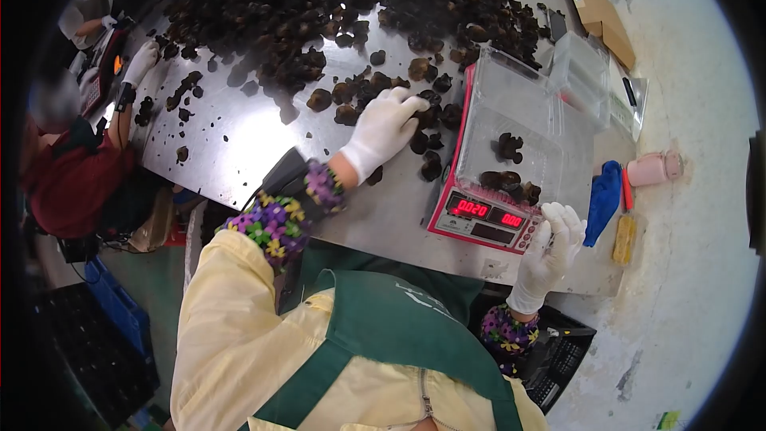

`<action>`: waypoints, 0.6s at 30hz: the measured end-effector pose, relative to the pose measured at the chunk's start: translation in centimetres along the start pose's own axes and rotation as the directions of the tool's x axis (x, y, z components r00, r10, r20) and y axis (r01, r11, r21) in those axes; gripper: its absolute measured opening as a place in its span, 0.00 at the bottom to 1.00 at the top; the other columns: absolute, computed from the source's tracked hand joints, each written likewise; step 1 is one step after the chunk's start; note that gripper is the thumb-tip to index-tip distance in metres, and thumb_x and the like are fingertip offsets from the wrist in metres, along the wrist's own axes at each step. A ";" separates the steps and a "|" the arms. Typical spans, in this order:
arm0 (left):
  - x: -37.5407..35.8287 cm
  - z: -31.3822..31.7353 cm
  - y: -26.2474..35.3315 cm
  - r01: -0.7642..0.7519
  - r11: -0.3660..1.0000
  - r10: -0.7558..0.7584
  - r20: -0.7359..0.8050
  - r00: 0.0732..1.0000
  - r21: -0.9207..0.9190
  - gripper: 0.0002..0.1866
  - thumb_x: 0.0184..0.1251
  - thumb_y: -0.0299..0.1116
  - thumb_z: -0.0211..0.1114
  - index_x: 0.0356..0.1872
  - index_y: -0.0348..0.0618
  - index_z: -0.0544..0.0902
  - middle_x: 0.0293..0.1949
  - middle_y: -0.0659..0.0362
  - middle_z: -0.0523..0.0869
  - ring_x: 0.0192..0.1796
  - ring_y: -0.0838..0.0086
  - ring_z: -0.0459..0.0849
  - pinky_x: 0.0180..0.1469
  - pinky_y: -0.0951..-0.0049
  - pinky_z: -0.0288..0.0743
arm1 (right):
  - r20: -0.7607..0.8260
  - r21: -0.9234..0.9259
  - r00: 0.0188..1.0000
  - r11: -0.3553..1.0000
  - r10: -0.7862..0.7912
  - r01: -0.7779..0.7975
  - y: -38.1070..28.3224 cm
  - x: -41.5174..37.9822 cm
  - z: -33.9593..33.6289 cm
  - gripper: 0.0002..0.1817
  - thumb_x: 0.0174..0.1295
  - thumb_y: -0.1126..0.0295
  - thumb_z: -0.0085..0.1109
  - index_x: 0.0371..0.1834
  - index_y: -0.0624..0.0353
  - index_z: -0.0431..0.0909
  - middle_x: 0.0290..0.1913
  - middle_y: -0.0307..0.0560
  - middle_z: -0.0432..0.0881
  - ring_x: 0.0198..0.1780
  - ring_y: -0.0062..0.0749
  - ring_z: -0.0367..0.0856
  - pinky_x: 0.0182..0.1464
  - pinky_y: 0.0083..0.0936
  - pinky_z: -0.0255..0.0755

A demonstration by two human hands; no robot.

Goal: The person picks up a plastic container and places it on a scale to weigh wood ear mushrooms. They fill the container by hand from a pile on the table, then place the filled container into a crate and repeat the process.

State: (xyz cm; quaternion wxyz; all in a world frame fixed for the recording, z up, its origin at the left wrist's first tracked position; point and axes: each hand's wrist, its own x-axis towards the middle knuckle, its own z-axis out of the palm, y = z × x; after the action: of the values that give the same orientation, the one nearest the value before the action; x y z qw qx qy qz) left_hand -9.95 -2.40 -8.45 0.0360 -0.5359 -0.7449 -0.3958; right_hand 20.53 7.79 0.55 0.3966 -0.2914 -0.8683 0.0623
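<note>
Gloved in white, my left hand (381, 132) reaches over the metal table (263, 144), its fingers bent down at dark, curled pieces (363, 89) that look like dried mushrooms; what its fingertips hold is hidden. My right hand (550, 251), also in a white glove, is at the front right corner of the red scale (451, 219), fingers spread and nothing seen in it. On the scale lies an open clear plastic box (487, 140) with several dark pieces (509, 148) inside. The scale's red display (472, 207) reads 0.020 and 0.00.
A large dark heap (263, 8) covers the table's far side. Stacked clear boxes (578, 72), a cardboard box (602, 24), a blue cloth (604, 199), a pink bottle (654, 168) and a yellow-ended brush (625, 239) are at right. A co-worker's gloved hand (142, 64) is at left.
</note>
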 end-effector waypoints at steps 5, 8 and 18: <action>4.4 3.9 0.1 -0.045 0.959 -0.020 0.225 0.974 0.282 0.35 0.56 0.55 0.74 0.66 0.60 0.76 0.66 0.46 0.74 0.69 0.46 0.70 0.64 0.50 0.72 | -0.012 0.000 1.000 1.000 -0.003 0.003 -0.8 0.0 -0.8 0.15 0.61 0.83 0.58 0.47 0.54 0.85 0.50 0.41 0.85 0.60 0.41 0.79 0.75 0.52 0.54; 5.2 5.5 -0.3 -0.116 0.963 0.028 0.336 0.941 0.245 0.24 0.62 0.50 0.71 0.58 0.57 0.82 0.60 0.50 0.78 0.61 0.52 0.78 0.58 0.54 0.76 | -0.004 -0.023 1.000 1.000 0.010 -0.011 -0.6 -0.5 -1.2 0.15 0.61 0.83 0.58 0.47 0.54 0.85 0.51 0.41 0.84 0.60 0.41 0.79 0.75 0.53 0.54; 5.5 -0.2 2.4 0.001 0.982 -0.035 -0.178 0.983 -0.187 0.07 0.64 0.32 0.69 0.42 0.47 0.86 0.40 0.55 0.83 0.45 0.56 0.83 0.48 0.60 0.79 | -0.007 0.023 1.000 1.000 0.013 -0.013 0.4 -0.2 -0.7 0.14 0.64 0.81 0.57 0.48 0.54 0.85 0.51 0.42 0.84 0.60 0.42 0.78 0.75 0.49 0.55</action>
State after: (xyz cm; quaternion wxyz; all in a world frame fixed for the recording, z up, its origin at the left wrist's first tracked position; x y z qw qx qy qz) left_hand -10.35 2.01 -4.38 0.0498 -0.4921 -0.7031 -0.5109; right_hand 21.33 7.88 0.78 0.4028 -0.2927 -0.8641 0.0738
